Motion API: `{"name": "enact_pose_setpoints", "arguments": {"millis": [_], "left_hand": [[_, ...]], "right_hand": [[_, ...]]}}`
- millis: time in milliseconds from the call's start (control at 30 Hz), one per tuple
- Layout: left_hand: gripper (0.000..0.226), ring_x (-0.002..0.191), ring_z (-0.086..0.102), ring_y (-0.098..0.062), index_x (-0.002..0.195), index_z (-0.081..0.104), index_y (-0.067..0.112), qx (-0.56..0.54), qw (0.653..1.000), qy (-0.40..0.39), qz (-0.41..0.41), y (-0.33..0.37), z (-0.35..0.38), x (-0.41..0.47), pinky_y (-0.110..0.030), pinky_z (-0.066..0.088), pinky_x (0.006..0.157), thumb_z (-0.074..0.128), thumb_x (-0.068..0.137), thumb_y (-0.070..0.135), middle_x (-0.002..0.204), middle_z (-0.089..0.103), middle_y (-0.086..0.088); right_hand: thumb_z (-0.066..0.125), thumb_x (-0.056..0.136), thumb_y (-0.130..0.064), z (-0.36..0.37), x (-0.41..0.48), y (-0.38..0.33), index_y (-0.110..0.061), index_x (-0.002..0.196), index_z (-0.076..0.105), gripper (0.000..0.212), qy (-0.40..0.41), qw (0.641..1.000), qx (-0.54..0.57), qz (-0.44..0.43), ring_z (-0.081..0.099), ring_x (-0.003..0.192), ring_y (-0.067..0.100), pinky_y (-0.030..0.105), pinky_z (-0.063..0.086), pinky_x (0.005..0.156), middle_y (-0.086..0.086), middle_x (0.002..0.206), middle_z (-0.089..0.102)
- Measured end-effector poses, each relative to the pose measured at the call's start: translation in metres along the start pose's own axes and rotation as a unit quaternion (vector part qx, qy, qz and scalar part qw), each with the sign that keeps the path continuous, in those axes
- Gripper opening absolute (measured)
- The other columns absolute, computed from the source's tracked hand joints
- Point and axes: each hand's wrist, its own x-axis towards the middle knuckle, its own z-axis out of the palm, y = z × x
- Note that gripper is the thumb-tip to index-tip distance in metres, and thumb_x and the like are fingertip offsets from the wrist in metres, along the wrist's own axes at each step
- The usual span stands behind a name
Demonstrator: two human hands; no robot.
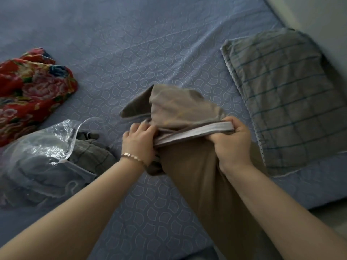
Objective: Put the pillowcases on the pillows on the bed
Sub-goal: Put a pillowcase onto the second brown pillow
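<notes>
A brown pillow (202,184) lies on the blue bed sheet (131,53), running from the bottom edge up to the middle. A grey-brown pillowcase (180,107) covers its far end, its pale hem (197,132) bunched across the pillow. My left hand (139,141) grips the left side of the hem. My right hand (231,141) grips the right end of the hem. To the right lies a pillow in a grey checked pillowcase (285,94).
A clear plastic bag (41,156) with grey checked cloth in it sits at the left. A red flowered cloth (28,92) lies further left. A pale wall (319,15) borders the bed at the top right. The bed's near edge shows at the bottom right.
</notes>
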Motion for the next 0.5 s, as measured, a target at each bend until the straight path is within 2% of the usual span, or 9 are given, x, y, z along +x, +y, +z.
{"name": "enact_pose_setpoints", "arguments": {"millis": [67,100,167,200,267,333,400,433,500], "left_hand": [[0.027,0.104,0.052,-0.034,0.101,0.056,0.012,-0.09,0.994,-0.035,-0.05,0.008,-0.006,0.004,-0.04,0.041,0.086,0.053,0.076,0.003,0.109,0.056,-0.009],[0.025,0.098,0.055,-0.035,0.095,0.059,0.009,-0.139,0.99,-0.008,-0.039,0.006,-0.007,0.001,-0.039,0.042,0.083,0.052,0.073,0.001,0.103,0.057,-0.011],[0.025,0.086,0.056,-0.033,0.084,0.064,0.004,-0.187,0.98,0.032,0.052,-0.001,-0.011,-0.014,-0.039,0.048,0.073,0.047,0.066,0.005,0.091,0.061,-0.011],[0.028,0.084,0.056,-0.03,0.082,0.065,0.004,-0.166,0.979,0.044,0.113,-0.009,-0.013,-0.024,-0.039,0.05,0.069,0.043,0.065,0.012,0.088,0.063,-0.009],[0.033,0.091,0.06,-0.028,0.093,0.067,0.012,-0.081,0.984,-0.081,0.136,-0.018,-0.022,-0.034,-0.039,0.053,0.073,0.042,0.071,0.018,0.095,0.065,-0.004],[0.034,0.108,0.057,-0.024,0.112,0.061,0.024,0.064,0.955,-0.287,0.047,-0.025,-0.026,-0.027,-0.032,0.048,0.088,0.048,0.081,0.021,0.114,0.062,0.0],[0.029,0.107,0.057,-0.022,0.111,0.062,0.025,0.064,0.927,-0.367,-0.038,-0.023,-0.02,-0.018,-0.027,0.045,0.088,0.05,0.085,0.027,0.117,0.062,0.0],[0.023,0.101,0.059,-0.022,0.104,0.064,0.023,0.007,0.942,-0.329,-0.069,-0.023,-0.013,-0.012,-0.026,0.046,0.084,0.051,0.086,0.027,0.113,0.064,-0.002],[0.016,0.091,0.056,-0.024,0.098,0.061,0.016,-0.15,0.959,-0.145,-0.194,-0.026,0.001,0.0,-0.028,0.043,0.078,0.055,0.084,0.022,0.105,0.062,-0.006]], "right_hand": [[0.059,0.062,0.024,0.006,0.003,-0.005,-0.018,0.056,0.042,0.047,0.053,0.998,0.035,0.021,0.035,0.044,-0.002,0.017,0.034,0.048,-0.007,0.052,0.042],[0.059,0.064,0.023,0.008,0.006,-0.007,-0.018,0.056,0.042,0.045,0.073,0.996,0.039,0.029,0.035,0.045,-0.001,0.018,0.034,0.049,-0.004,0.054,0.041],[0.053,0.07,0.02,0.008,0.011,-0.003,-0.019,0.056,0.042,0.043,0.106,0.994,0.02,0.03,0.034,0.05,0.003,0.021,0.032,0.05,-0.003,0.056,0.04],[0.047,0.073,0.019,0.007,0.011,0.0,-0.02,0.056,0.041,0.043,0.115,0.993,-0.005,0.025,0.033,0.052,0.004,0.021,0.03,0.05,-0.004,0.056,0.039],[0.043,0.073,0.016,0.008,0.001,0.015,-0.024,0.057,0.041,0.043,0.079,0.992,-0.103,0.004,0.033,0.053,0.002,0.02,0.029,0.052,-0.007,0.056,0.039],[0.049,0.069,0.007,0.012,-0.027,0.041,-0.024,0.056,0.041,0.035,-0.045,0.977,-0.207,-0.004,0.036,0.052,0.004,0.022,0.028,0.055,-0.009,0.054,0.041],[0.055,0.068,0.004,0.019,-0.061,0.069,-0.02,0.056,0.042,0.029,-0.162,0.958,-0.233,0.046,0.04,0.056,0.006,0.023,0.027,0.052,-0.007,0.052,0.041],[0.057,0.07,0.004,0.022,-0.074,0.078,-0.018,0.057,0.042,0.03,-0.204,0.948,-0.233,0.076,0.039,0.056,0.007,0.02,0.028,0.05,-0.007,0.052,0.04],[0.057,0.074,0.001,0.026,-0.082,0.09,-0.018,0.056,0.037,0.033,-0.256,0.928,-0.25,0.103,0.036,0.052,0.004,0.016,0.029,0.047,-0.005,0.051,0.039]]}}
